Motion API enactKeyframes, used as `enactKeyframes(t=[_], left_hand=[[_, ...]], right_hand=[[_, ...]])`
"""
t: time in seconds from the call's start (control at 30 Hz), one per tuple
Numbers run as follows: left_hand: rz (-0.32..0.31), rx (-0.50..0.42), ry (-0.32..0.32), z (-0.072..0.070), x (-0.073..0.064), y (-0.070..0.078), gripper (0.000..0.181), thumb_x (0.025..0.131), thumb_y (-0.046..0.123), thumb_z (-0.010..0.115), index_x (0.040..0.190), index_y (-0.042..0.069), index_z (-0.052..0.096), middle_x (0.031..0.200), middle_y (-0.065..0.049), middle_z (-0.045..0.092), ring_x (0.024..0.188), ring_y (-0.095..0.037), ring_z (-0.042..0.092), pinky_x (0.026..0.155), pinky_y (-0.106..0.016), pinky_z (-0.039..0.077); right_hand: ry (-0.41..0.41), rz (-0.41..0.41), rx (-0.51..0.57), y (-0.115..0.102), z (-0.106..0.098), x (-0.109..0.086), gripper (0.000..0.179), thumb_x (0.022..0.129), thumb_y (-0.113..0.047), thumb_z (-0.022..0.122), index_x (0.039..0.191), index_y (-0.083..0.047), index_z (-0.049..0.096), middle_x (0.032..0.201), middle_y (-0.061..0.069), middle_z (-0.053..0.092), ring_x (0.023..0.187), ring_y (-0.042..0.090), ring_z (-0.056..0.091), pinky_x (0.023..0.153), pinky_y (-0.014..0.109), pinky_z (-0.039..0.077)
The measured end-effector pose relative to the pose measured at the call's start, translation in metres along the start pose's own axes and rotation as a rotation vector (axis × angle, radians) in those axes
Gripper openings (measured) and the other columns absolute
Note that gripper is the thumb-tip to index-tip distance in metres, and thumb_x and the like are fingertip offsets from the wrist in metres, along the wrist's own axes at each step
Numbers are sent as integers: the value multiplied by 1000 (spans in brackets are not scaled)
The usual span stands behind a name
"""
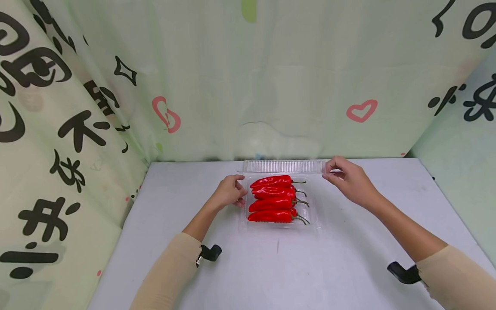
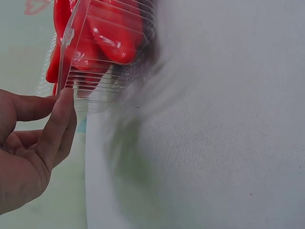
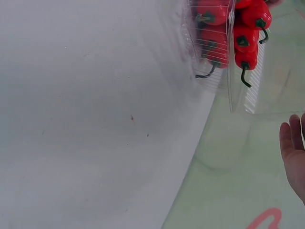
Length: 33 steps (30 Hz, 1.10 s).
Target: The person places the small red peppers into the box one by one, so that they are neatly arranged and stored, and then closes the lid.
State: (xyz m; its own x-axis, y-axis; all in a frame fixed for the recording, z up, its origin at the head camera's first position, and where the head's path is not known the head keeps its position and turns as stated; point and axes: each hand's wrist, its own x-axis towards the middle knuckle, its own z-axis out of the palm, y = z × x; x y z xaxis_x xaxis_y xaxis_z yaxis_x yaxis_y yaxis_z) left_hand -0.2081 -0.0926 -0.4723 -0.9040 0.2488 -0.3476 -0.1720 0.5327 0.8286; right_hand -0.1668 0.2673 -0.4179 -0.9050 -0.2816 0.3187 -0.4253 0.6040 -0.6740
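Several red peppers [image 1: 270, 204] with green stems lie side by side in a clear plastic box [image 1: 317, 217]. Its ribbed lid [image 1: 285, 166] stands raised along the back side. My left hand [image 1: 230, 191] is at the box's left rim; in the left wrist view, thumb and fingers [image 2: 59, 114] pinch that rim near a corner. At the lid's right end, my right hand [image 1: 351, 180] pinches the corner between thumb and forefinger. In the right wrist view that hand [image 3: 295, 162] is partly cut off by the frame's edge, beside the lid's corner.
The box rests toward the back of a white table [image 1: 279, 275]. Behind it hangs a pale green curtain [image 1: 294, 77] printed with hearts and black characters, and it also runs along both sides. Black wrist mounts [image 1: 211, 252] sit at both sleeves.
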Motion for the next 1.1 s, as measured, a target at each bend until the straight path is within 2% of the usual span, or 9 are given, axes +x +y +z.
enactKeyframes(t=[0.2,0.27,0.43,0.53,0.7,0.87,1.1], left_hand=[[-15,-2,16,0,0,-1,64,97,11,70,155,4,43,104,-15,65,66,-22,70,60,-26,62],[-11,-6,19,1,0,-2,58,97,11,70,151,4,47,105,-15,65,67,-22,70,61,-27,63],[-4,-21,15,2,-2,-5,51,98,13,70,145,6,52,109,-15,66,73,-22,72,63,-29,64],[1,-29,19,3,-3,-7,57,98,13,70,151,8,47,115,-16,66,75,-21,72,65,-30,64],[-5,-52,33,1,-7,-10,59,99,14,68,153,7,44,126,-20,63,75,-21,74,67,-32,65],[-1,-95,40,-1,-14,-12,56,100,12,64,152,5,45,129,-21,61,75,-21,75,67,-32,65],[12,-153,43,-5,-32,-9,48,107,16,48,153,4,43,131,-21,64,83,-30,76,68,-34,65]], right_hand=[[-14,-40,26,1,3,-6,21,90,7,73,99,-7,61,100,2,65,94,-2,60,89,2,49],[-16,-41,28,2,4,-8,23,89,10,72,98,-8,61,100,1,64,95,-4,59,89,3,49],[-19,-45,0,5,6,-14,29,87,14,72,96,-11,61,101,-1,63,97,-1,62,88,2,49],[-16,-56,3,5,9,-17,30,86,16,71,96,-10,61,100,0,63,96,5,64,88,3,50],[-14,-66,-19,5,12,-22,32,85,16,72,95,-12,61,99,-3,62,95,2,61,89,8,54],[-7,-73,-59,7,14,-27,34,84,15,74,95,-14,60,101,-3,62,97,0,60,90,12,56],[18,-102,-70,8,17,-33,37,81,17,75,96,-13,60,102,-4,63,98,-1,59,90,7,53]])
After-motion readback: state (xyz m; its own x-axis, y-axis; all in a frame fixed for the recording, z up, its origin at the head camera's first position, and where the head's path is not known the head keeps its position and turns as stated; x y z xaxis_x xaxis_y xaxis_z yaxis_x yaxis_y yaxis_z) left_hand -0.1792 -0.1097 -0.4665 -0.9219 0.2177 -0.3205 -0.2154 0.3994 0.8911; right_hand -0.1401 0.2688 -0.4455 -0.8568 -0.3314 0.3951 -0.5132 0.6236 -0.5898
